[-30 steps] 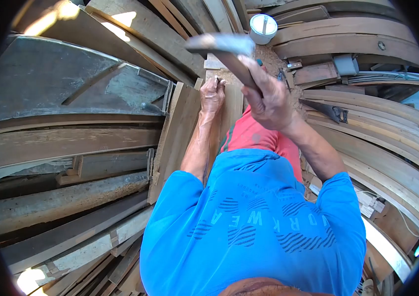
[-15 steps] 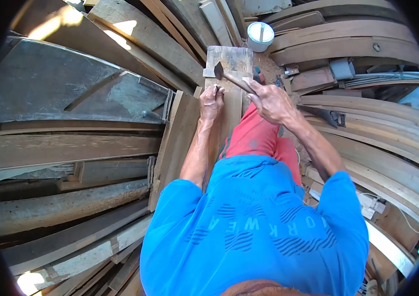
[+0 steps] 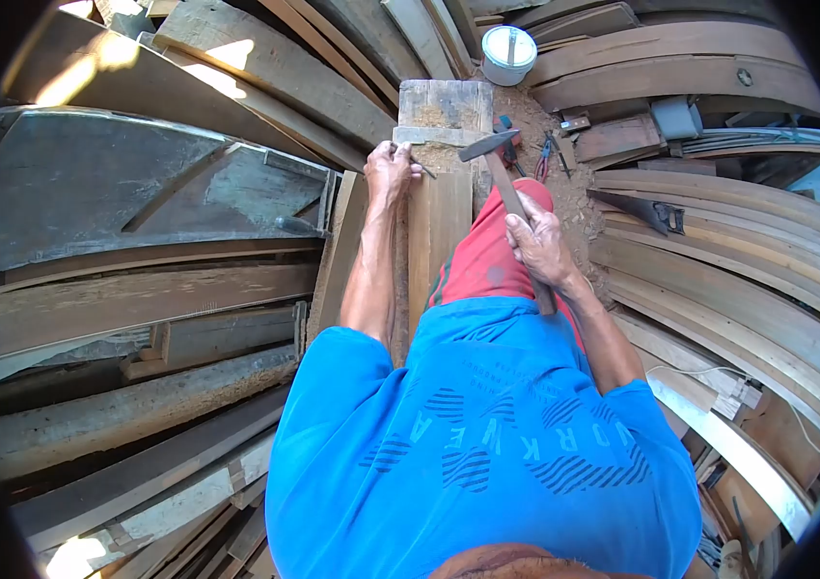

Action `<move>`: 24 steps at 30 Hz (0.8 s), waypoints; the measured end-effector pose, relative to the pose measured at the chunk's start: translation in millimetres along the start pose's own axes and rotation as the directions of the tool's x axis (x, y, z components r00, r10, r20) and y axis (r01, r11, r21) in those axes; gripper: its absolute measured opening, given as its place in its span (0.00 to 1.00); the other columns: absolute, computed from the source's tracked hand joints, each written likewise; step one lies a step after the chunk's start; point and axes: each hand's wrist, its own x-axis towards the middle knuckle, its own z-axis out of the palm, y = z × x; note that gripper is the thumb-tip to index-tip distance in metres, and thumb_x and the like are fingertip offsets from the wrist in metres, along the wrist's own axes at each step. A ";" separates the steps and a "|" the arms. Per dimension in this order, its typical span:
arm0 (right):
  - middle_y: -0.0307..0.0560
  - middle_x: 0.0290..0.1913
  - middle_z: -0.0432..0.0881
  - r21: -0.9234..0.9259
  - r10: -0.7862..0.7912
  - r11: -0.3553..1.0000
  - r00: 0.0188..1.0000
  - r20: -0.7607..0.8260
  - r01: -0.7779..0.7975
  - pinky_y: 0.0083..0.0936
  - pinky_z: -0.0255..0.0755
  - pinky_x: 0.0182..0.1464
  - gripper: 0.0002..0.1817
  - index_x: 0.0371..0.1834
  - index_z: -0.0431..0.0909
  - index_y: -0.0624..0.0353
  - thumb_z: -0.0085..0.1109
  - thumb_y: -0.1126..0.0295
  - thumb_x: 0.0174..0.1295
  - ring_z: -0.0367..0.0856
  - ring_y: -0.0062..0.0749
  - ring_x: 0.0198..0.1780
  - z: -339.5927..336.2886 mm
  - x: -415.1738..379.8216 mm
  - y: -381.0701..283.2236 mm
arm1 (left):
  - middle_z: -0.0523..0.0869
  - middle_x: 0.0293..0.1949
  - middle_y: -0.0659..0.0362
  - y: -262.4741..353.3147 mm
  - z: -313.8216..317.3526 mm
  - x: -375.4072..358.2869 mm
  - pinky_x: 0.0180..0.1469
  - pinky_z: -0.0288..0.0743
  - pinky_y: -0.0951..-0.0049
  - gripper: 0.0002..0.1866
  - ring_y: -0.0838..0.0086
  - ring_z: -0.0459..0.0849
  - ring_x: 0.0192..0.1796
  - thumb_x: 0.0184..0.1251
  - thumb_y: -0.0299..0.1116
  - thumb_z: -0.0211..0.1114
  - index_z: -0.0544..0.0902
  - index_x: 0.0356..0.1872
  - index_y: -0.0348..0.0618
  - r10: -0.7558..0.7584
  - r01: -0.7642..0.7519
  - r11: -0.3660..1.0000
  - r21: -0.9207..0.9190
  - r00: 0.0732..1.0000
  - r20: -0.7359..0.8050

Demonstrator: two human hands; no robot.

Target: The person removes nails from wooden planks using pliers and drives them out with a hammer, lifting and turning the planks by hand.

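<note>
My right hand (image 3: pixel 539 243) is wrapped around the wooden handle of a hammer (image 3: pixel 504 179), its dark metal head up beside the bench. My left hand (image 3: pixel 391 172) is closed, with a thin dark nail-like rod (image 3: pixel 427 172) sticking out to the right of its fingers. Below and beside that hand lies a wooden board (image 3: pixel 440 207), running towards my body next to my leg. A wooden strip (image 3: pixel 429 136) crosses the worn bench (image 3: pixel 447 99) just beyond my left fingers. The hammer head is apart from the rod.
Pliers (image 3: pixel 544 159) and other small tools lie on the sawdust-covered ground at right. A white bucket (image 3: pixel 508 56) stands at the far end. A handsaw (image 3: pixel 643 209) rests by stacked planks (image 3: pixel 728 227) on the right. More timber (image 3: pixel 130 299) is piled on the left.
My right hand has lowered towards my body, and the hammer has swung more upright and to the right. My left hand has shifted left, and the rod now shows in its fingers.
</note>
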 end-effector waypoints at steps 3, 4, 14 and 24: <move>0.30 0.28 0.73 0.092 0.049 0.995 0.999 -0.018 -0.047 0.14 0.67 0.26 0.29 0.74 0.71 0.61 0.59 0.54 0.78 0.69 0.10 0.26 -5.1 -5.2 7.0 | 0.88 0.27 0.58 5.1 11.6 16.7 0.29 0.81 0.74 0.14 0.78 0.85 0.25 0.78 0.37 0.65 0.84 0.35 0.36 0.096 -0.099 0.990 0.097 0.995 0.036; 0.30 0.28 0.73 0.100 0.043 0.994 0.999 -0.028 -0.040 0.13 0.67 0.26 0.30 0.75 0.70 0.61 0.59 0.54 0.78 0.69 0.10 0.26 -6.9 -4.7 5.9 | 0.88 0.25 0.59 10.5 16.9 21.7 0.30 0.79 0.73 0.14 0.79 0.84 0.25 0.78 0.37 0.66 0.85 0.33 0.37 0.122 -0.125 0.989 0.076 0.992 0.041; 0.32 0.30 0.77 -0.002 -0.059 0.998 0.993 -0.103 0.059 0.15 0.70 0.28 0.32 0.80 0.64 0.59 0.56 0.56 0.79 0.70 0.11 0.25 -17.2 -2.7 -32.7 | 0.86 0.26 0.55 33.3 13.2 12.3 0.37 0.79 0.66 0.06 0.72 0.85 0.30 0.65 0.28 0.74 0.86 0.37 0.38 0.357 -0.563 0.752 0.343 0.785 0.506; 0.35 0.32 0.80 -0.114 -0.154 0.985 0.968 -0.198 0.133 0.18 0.72 0.30 0.34 0.86 0.55 0.53 0.52 0.63 0.81 0.71 0.13 0.25 -26.7 3.7 -42.5 | 0.87 0.26 0.56 52.4 14.6 21.1 0.35 0.79 0.68 0.03 0.75 0.84 0.29 0.70 0.26 0.69 0.85 0.37 0.37 0.311 -0.530 0.807 0.263 0.758 0.574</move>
